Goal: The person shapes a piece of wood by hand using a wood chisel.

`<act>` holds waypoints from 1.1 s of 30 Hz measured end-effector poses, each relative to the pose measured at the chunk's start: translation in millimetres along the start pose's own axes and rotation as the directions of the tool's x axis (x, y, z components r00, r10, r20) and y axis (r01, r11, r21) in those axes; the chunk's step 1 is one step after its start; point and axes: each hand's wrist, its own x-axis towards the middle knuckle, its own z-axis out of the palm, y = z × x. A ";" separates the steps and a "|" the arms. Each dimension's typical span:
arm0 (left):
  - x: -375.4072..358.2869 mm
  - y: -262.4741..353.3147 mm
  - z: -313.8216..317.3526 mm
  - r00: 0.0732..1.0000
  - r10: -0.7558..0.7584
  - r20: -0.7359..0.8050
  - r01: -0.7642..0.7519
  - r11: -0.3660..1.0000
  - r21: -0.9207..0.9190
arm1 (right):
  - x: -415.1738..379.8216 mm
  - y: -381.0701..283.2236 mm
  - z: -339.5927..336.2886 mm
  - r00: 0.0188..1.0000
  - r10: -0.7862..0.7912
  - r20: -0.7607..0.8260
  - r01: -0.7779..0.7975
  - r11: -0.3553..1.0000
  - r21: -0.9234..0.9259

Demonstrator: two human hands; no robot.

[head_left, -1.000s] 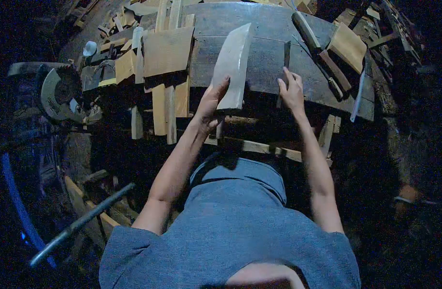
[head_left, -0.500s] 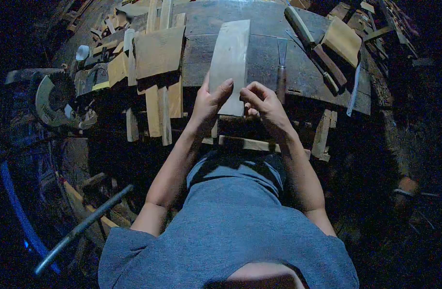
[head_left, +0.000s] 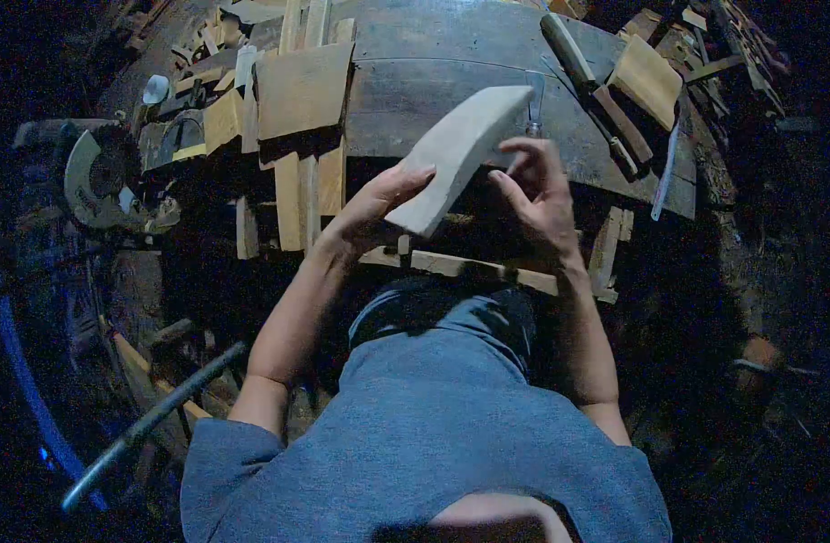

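A pale wooden board (head_left: 464, 145), slightly curved with a thick edge showing, is held up in front of me at a slant. My left hand (head_left: 388, 195) grips its lower left part, thumb on the face and fingers hidden behind. Just right of the board, my right hand (head_left: 543, 185) has its fingers apart and bent, with nothing seen in them. Behind that hand a chisel (head_left: 535, 90) lies on the workbench (head_left: 415, 100), its handle mostly covered by my fingers.
Wooden blocks (head_left: 304, 86) and long strips (head_left: 288, 195) are piled at the left. Farther left stands a circular saw blade (head_left: 94, 181). A wood block (head_left: 647, 80), a dark-handled tool (head_left: 623, 127) and a ruler (head_left: 665, 176) lie at the right. A metal pipe (head_left: 152, 421) sticks out lower left.
The board has tilted from nearly upright to leaning right, and its edge now shows. My right hand has come away from it, moving right and opening. My left hand keeps its hold.
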 end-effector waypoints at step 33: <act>53.7 -37.3 -14.9 0.998 -0.045 -0.054 0.044 0.998 -0.035 | 46.7 147.0 -34.2 0.922 -0.124 -0.367 -0.271 0.470 -0.840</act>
